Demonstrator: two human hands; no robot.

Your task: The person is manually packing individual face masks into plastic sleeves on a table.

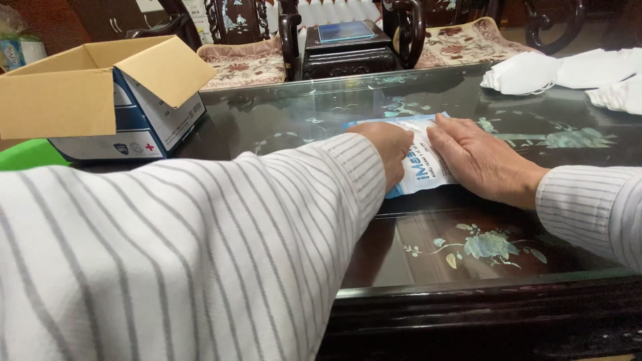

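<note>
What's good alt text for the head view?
Both hands, left hand and right hand, press flat on a white and blue packet lying on a dark glass-topped table. An open cardboard box sits far left, white masks far right.

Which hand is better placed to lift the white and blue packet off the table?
Probably the right hand: it lies flat along the white and blue packet with fingers near its far edge. The left hand covers the other side, its sleeve hiding more.

Soft indoor light, pale glare on the glass tabletop [281,113], blurred near sleeve [167,267].
</note>
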